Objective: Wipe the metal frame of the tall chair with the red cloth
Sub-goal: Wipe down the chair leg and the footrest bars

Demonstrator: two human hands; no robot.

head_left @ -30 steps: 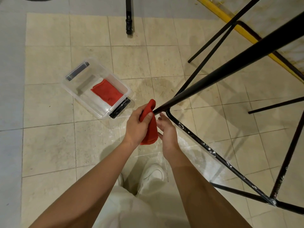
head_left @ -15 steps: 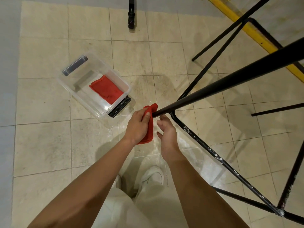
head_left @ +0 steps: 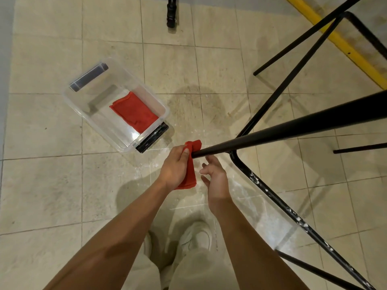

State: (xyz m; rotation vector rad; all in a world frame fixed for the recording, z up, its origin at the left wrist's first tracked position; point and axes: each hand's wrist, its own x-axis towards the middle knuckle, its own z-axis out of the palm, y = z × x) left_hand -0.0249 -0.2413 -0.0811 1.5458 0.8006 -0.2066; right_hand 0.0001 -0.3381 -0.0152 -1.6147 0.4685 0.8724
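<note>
Head view looks down on a tiled floor [head_left: 52, 185], with the black frame [head_left: 314, 65] of the chair filling the right half of the picture. Its thickest leg [head_left: 293, 126] runs from the right edge down and leftward to an end near centre frame. A thinner rail [head_left: 272, 195], flecked with white, branches off towards the lower right. In the upper left stands a clear bin [head_left: 98, 118] with a spare cloth [head_left: 134, 113] lying in it. At centre the left hand [head_left: 174, 166] grips the cloth [head_left: 189, 174], fingers curled round it and thumb pressing its upper fold against the leg's end; the rest hangs down between the two hands. The right hand [head_left: 215, 174] sits just below the leg, fingers loosely bent and holding nothing, and whether it touches the metal cannot be told. The leg's long axis lies rightward and slightly up-frame from the left fingers. A wipe would therefore probably run along that line away from the body, with the left hand nearer and already on the end.
</note>
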